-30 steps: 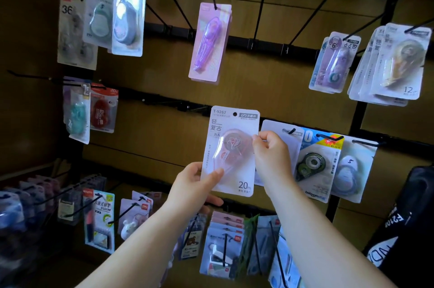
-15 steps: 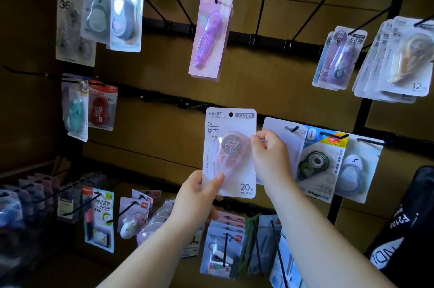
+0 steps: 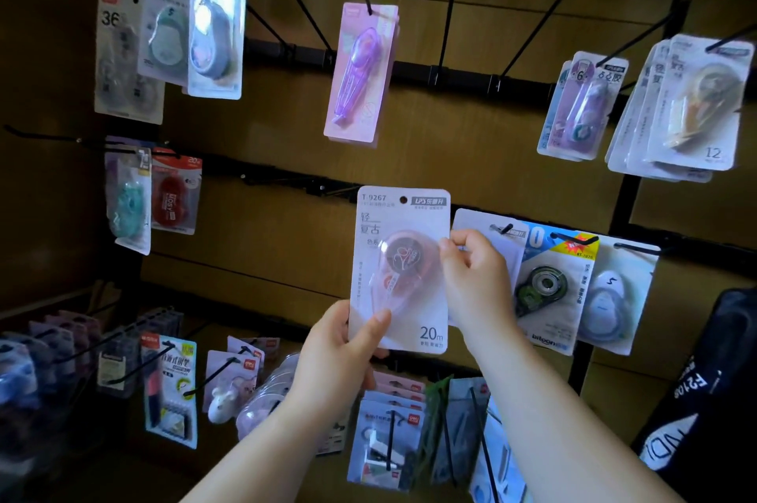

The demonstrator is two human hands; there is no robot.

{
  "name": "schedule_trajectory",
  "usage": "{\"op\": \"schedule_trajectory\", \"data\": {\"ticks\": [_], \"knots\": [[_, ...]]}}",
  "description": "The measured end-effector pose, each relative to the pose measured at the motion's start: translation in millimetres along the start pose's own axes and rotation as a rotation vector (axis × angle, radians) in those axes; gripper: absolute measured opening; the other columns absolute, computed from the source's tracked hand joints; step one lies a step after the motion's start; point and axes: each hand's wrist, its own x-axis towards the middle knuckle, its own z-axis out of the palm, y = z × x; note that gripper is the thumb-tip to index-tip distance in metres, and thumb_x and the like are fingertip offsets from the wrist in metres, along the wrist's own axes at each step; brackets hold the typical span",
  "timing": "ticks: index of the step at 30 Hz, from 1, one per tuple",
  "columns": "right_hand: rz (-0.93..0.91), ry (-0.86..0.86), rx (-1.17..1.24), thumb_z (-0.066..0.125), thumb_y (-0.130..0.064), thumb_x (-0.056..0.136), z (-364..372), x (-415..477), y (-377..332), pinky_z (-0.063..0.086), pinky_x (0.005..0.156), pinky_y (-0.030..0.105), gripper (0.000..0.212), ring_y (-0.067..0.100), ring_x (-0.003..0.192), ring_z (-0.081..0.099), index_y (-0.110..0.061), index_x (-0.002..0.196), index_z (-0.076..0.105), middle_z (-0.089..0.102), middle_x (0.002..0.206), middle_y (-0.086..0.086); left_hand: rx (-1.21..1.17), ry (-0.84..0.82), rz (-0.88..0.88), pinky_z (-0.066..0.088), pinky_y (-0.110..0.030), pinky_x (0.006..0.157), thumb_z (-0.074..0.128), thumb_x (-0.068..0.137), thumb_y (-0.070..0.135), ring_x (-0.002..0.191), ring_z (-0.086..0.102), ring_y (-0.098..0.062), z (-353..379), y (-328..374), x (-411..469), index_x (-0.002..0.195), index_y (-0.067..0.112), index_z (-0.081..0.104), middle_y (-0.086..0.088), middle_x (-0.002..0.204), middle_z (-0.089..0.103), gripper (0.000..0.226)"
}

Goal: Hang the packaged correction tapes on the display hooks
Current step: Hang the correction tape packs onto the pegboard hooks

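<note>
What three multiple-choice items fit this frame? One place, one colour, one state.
1. Where does the left hand grip the 20m correction tape pack? A: lower left corner. B: top edge. C: right edge.
2. What colour is the pen-shaped dispenser hanging at top centre? A: green. B: purple. C: yellow.
3. What state is that 20m pack in? A: hanging unheld on a hook. B: lying on a shelf. C: held by both hands, with nothing through its hang hole.

1 A: the thumb lies over that corner.
2 B: the long shell reads purple on a pink card.
3 C: the right hand pinches the right edge, and no hook passes through the hole.
</note>
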Motion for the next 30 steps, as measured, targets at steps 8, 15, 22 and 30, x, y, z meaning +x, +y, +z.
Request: {"op": "schedule_trajectory", "data": {"ticks": [8, 15, 22, 30], "knots": [[0.124, -0.075, -0.066, 0.042, -0.022, 0.095, 4, 12, 2, 0.033, 0.061, 0.028, 0.027, 0.010, 0.057, 0.037, -0.026, 0.068, 0.044, 0.042, 0.061, -0.006, 0.014, -0.024, -0.042, 0.040, -0.017, 0.041, 0.047, 0.089, 0.037, 0.034, 0.045, -0.005, -2, -1, 14, 0.077, 0.020, 0.050, -0.002, 0.063, 0.060, 0.022], [0.149, -0.030, -0.089, 0.043, -0.022, 0.094, 10, 16, 13, 0.033, 0.070, 0.029, 0.028, 0.013, 0.060, 0.040, -0.025, 0.066, 0.045, 0.045, 0.062, -0.007, -0.008, -0.036, -0.063, 0.040, -0.019, 0.041, 0.047, 0.090, 0.037, 0.035, 0.046, -0.005, 1, -11, 22, 0.082, 0.022, 0.051, -0.001, 0.064, 0.059, 0.017], [0.178, -0.050, -0.191, 0.040, -0.027, 0.094, 18, 36, 17, 0.042, 0.071, 0.033, 0.011, 0.022, 0.073, 0.049, -0.024, 0.088, 0.048, 0.055, 0.078, -0.002, 0.032, 0.042, -0.148, 0.041, -0.022, 0.050, 0.048, 0.088, 0.042, 0.054, 0.054, -0.011, 9, -28, 58, 0.090, 0.014, 0.054, -0.002, 0.072, 0.059, 0.028], [0.207, 0.099, -0.261, 0.034, -0.010, 0.096, 42, 69, 27, 0.032, 0.058, 0.021, 0.034, 0.025, 0.097, 0.047, -0.007, 0.128, 0.045, 0.050, 0.130, 0.014, 0.051, 0.109, -0.178, 0.043, -0.023, 0.054, 0.045, 0.089, 0.046, 0.057, 0.054, -0.009, 29, -53, 109, 0.104, 0.013, 0.053, 0.003, 0.071, 0.055, 0.038]]}}
